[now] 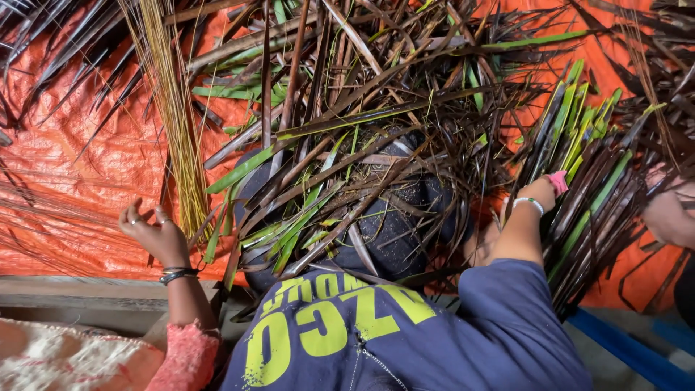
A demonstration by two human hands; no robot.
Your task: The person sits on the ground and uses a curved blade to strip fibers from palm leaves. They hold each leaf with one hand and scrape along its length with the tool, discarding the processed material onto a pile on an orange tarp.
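Observation:
My right hand (pixel 541 192), with a white and green bangle on the wrist, reaches out from a navy short sleeve into a bundle of green and dark brown palm leaf strips (pixel 590 174) at the right. A small pink object (pixel 558 181) sticks out of its fist; the fingers are hidden among the strips. My left hand is out of sight. A heap of dark and green leaf strips (pixel 340 181) lies across my dark-clothed lap (pixel 394 232).
Another person's hand (pixel 153 233) with rings and dark bangles, on a pink sleeve, is raised at the lower left beside a sheaf of yellow leaf ribs (pixel 174 108). An orange tarpaulin (pixel 79 152) covers the ground. Part of another person (pixel 670 213) shows at the right edge.

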